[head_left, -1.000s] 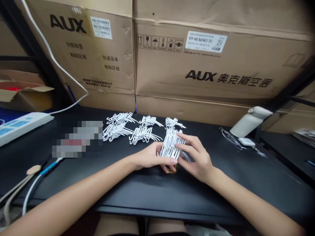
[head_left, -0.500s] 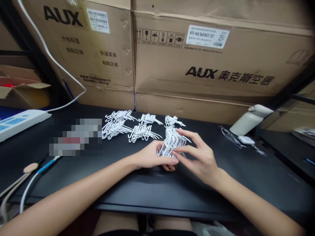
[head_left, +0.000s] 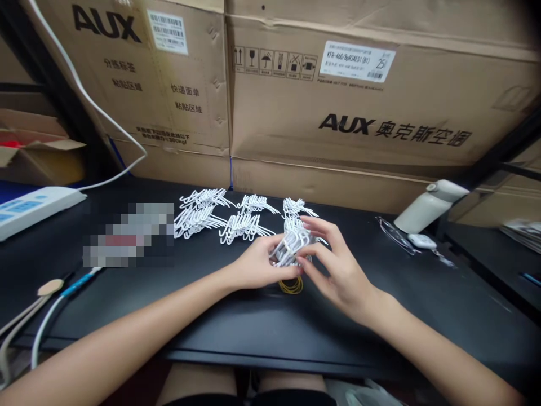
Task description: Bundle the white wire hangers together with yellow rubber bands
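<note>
My left hand (head_left: pixel 260 264) is closed around a bundle of white hooks (head_left: pixel 289 248), thumb across its near side. On the bundle's right side, my right hand (head_left: pixel 333 259) grips with thumb and fingers bent. Fingertips of both hands are partly hidden behind the hooks. Several yellow rubber bands (head_left: pixel 291 285) lie on the black table just below the bundle. Beyond my hands, more hook bundles stand in rows: one at the left (head_left: pixel 196 221), one in the middle (head_left: pixel 243 227), and one at the right back (head_left: pixel 296 207).
Large cardboard boxes (head_left: pixel 350 152) form a wall behind the table (head_left: pixel 253 332). To the right are a white bottle (head_left: pixel 429 206), glasses (head_left: pixel 395 235) and a small white case (head_left: pixel 422 241). A power strip (head_left: pixel 42 211), a blurred-out object (head_left: pixel 131 237) and cables (head_left: pixel 46 316) lie left.
The held bundle has tilted and turned between my hands, its hooks now lying more sideways. My left fingers have drawn up from below, leaving the rubber bands more visible.
</note>
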`<state>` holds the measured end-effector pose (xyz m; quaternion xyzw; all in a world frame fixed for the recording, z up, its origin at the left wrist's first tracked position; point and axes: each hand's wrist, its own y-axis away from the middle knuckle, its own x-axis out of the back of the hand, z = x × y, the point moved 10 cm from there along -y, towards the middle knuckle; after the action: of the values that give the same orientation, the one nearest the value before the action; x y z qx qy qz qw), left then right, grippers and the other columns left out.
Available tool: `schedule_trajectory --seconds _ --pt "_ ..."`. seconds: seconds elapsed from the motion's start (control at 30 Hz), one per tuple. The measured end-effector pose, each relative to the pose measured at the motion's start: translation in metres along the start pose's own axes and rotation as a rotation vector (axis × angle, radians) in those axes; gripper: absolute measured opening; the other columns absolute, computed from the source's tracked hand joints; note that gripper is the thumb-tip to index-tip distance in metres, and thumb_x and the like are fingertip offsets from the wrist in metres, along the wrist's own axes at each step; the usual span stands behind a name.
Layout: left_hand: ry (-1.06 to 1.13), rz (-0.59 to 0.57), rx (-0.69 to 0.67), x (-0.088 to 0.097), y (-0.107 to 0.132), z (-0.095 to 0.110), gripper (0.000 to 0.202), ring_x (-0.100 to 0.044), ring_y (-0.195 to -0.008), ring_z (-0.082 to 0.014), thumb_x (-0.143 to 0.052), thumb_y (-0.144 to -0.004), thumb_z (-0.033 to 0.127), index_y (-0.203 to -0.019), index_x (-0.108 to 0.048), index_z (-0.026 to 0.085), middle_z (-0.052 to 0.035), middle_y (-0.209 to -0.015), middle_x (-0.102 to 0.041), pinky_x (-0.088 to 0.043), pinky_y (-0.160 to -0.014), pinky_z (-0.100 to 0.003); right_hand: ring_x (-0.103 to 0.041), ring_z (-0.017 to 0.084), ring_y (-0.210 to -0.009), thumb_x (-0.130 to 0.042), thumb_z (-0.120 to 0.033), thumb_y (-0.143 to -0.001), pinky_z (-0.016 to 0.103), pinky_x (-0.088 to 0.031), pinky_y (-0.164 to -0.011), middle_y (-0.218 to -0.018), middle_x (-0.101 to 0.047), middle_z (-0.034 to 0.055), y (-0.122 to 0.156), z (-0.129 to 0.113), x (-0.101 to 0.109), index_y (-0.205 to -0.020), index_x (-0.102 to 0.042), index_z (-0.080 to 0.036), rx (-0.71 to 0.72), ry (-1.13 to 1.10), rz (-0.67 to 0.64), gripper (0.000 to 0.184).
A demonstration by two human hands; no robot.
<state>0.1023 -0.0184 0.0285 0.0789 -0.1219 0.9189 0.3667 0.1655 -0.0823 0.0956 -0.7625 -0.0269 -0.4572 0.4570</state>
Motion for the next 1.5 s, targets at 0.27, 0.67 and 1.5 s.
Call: schedule_trajectory --seconds 0.27,0.67,1.5 --pt "-0.097 0.007 -0.023 0.001 0.000 0.002 0.022 -0.036 -0.057 -0.0071 -0.064 -0.072 0.031 -0.072 -0.049 0.015 0.0048 -0.064 -0.041 -0.033 -0.052 -0.019 -0.030 0.028 -0.137 -0.057 -0.024 -0.085 0.046 -0.046 -0.099 -0.139 -0.043 0.0098 0.002 0.010 0.003 -0.085 -0.053 -0.024 -0.168 -0.217 -0.241 0.005" --pt "-0.327 -0.063 -0.130 -0.011 0.005 0.014 0.010 -0.040 -0.056 -0.0070 -0.061 -0.071 0.021 -0.076 -0.056 0.014 0.0050 -0.063 -0.047 -0.034 -0.053 -0.018 -0.039 0.029 -0.130 -0.060 -0.014 -0.081 0.055 -0.035 -0.104 -0.136 -0.048 0.0083 0.002 0.002 0.017 -0.079 -0.051 -0.023 -0.073 -0.212 0.033 0.013" --pt "-0.434 -0.006 -0.114 0.001 0.004 0.015 0.009 -0.037 -0.056 -0.0069 -0.058 -0.071 0.016 -0.080 -0.058 0.014 0.0053 -0.062 -0.045 -0.033 -0.054 -0.018 -0.058 0.018 -0.095 -0.071 -0.035 -0.073 0.032 -0.043 -0.090 -0.101 -0.066 0.0053 0.045 0.097 -0.034 -0.066 -0.060 -0.017 -0.937 -1.006 0.250 0.022"
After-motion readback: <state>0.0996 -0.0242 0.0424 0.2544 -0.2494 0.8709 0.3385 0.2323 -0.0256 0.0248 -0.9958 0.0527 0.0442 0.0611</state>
